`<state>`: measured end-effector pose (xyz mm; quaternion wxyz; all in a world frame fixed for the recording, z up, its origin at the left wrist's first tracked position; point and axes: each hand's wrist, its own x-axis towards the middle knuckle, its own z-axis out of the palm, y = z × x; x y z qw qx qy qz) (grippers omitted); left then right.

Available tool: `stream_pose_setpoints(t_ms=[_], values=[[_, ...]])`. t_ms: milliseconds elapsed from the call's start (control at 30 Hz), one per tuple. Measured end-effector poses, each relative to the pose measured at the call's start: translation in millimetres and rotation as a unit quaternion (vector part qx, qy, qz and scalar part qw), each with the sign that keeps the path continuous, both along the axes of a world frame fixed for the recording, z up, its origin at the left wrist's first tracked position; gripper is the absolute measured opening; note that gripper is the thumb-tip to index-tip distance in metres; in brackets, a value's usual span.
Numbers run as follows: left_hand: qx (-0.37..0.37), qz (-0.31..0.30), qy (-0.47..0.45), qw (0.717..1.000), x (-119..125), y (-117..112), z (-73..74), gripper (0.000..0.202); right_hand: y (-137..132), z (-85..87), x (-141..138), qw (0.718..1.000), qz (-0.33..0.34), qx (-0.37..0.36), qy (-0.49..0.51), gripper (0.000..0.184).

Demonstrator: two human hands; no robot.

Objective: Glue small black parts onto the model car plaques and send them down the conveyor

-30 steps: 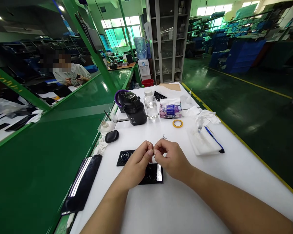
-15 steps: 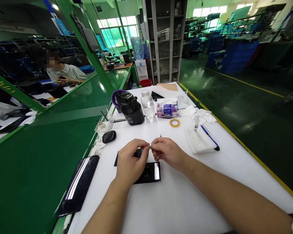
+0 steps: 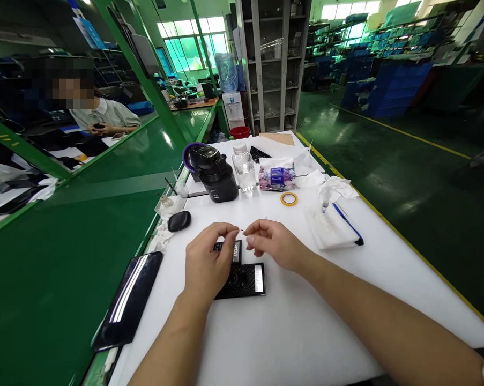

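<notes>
My left hand pinches thumb and forefinger together. A tiny dark sliver shows at their tips, too small to name. Facing it, my right hand has its fingers bent and the thumb a little apart from the forefinger, with nothing visible between them. Below my left hand lies a black textured rectangular plate with a white label at its right end. A second black piece with light lettering sits just behind it, partly covered by my left hand.
At left lies a glossy black panel, with a black oval case beyond it. Further back stand a black jug, a clear bottle and a tissue pack. Yellow tape and a blue pen lie rightward. A co-worker sits left.
My hands have drawn slightly apart; before, their fingertips met. The right thumb has come away from the forefinger. More of the rear black piece's lettering shows now.
</notes>
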<state>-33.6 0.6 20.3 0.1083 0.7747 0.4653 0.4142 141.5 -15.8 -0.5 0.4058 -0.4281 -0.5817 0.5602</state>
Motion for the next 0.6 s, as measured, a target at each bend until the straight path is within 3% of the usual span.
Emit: stream_pose_setpoints(t_ms=[167, 267, 367, 500, 600], values=[[0.005, 0.096, 0.007, 0.995, -29.4, -6.7, 19.7, 0.019, -21.6, 10.3, 6.1, 0.97, 0.062, 0.096, -0.216, 0.031], [-0.03, 0.125, 0.049, 0.99, -59.7, -36.5, 20.1, 0.018, -36.9, 8.4, -7.4, 0.913, 0.089, 0.161, -0.363, 0.036], [-0.044, 0.121, 0.036, 0.991, -81.8, -75.7, -3.1, 0.014, -47.6, -0.6, -29.5, 0.849, 0.109, 0.233, -0.461, 0.033], [-0.018, 0.082, 0.044, 0.996, -89.5, -109.0, -42.6, 0.012, -53.6, -15.6, -53.0, 0.865, 0.125, 0.288, -0.392, 0.03], [-0.014, 0.111, 0.061, 0.992, -87.3, -114.5, -55.6, 0.012, -55.8, -21.8, -58.0, 0.871, 0.133, 0.304, -0.362, 0.041]])
